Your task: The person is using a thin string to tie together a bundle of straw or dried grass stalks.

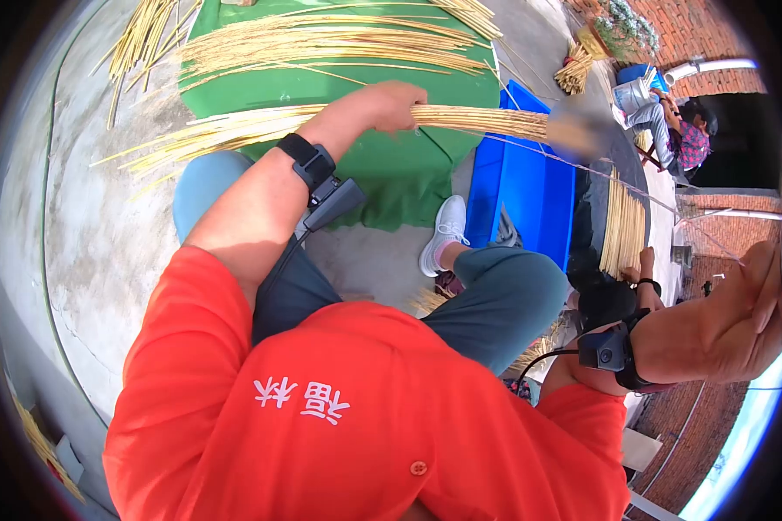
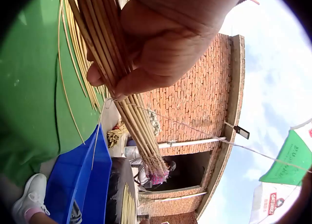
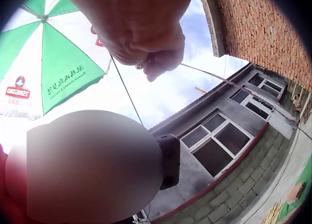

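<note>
Red shirt: bottom centre of the frame
Green cloth: upper centre
Blue tub: right of centre, just beside the cloth
Stalk bundle: across upper centre, above cloth and tub
Right hand: far right, fingers curled, pinching string
Left hand: upper centre, fingers wrapped round the bundle

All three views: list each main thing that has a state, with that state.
Left grip, curled round the stalk bundle
Stalk bundle, gathered and held up
Right grip, curled on the string
String, stretched out
Loose stalks, spread on green cloth
Blue bin, open-topped
Umbrella, open
</note>
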A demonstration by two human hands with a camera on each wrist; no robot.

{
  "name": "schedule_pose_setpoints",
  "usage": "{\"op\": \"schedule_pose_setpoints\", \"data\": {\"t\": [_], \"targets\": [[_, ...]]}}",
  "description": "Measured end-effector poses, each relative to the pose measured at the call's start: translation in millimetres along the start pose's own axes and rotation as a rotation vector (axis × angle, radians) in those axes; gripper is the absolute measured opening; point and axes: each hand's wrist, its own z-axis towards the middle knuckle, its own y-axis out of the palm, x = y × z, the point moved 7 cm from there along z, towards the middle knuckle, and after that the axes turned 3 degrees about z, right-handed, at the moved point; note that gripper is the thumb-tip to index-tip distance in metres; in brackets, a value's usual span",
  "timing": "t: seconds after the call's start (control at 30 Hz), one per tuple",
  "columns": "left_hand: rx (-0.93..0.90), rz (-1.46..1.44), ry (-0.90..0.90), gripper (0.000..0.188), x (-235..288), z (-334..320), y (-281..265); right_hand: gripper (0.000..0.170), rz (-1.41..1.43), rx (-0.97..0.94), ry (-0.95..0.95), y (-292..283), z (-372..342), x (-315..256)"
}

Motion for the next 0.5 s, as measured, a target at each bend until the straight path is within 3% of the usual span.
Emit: {"op": "schedule_pose_setpoints", "data": {"t": [0.03,0.07,0.1,0.17,0.2,0.27,0.33,0.4,0.5], "targets": [[0.107,0.122,0.03,0.027,-1,2,-8,0.011,0.0,0.128,-0.093,-5,-12,-17],[0.215,0.244,0.06,0.03,-1,3,-17,0.014,0.0,0.256,-0.188,-12,-26,-35],[0.22,0.247,0.065,0.03,-4,3,-19,0.014,-0.003,0.254,-0.196,-20,-39,-54],[0.31,0.189,0.103,0.034,-5,1,-30,0.024,-0.175,0.442,-0.245,-57,-62,-90],[0.313,0.193,0.106,0.034,-2,-1,-34,0.024,-0.176,0.442,-0.25,-51,-62,-90],[0.213,-0.064,-0.058,0.037,-9,-4,-36,0.026,0.119,0.291,-0.284,-25,-58,-87],[0.267,-0.043,-0.051,0.038,-5,-8,-42,0.026,0.086,0.382,-0.337,-24,-68,-97],[0.321,-0.023,-0.042,0.039,-2,-12,-46,0.021,-0.168,0.419,-0.498,-12,-76,-117],[0.411,0.06,-0.034,0.042,-3,-14,-50,0.02,-0.277,0.452,-0.539,-11,-86,-133]]}}
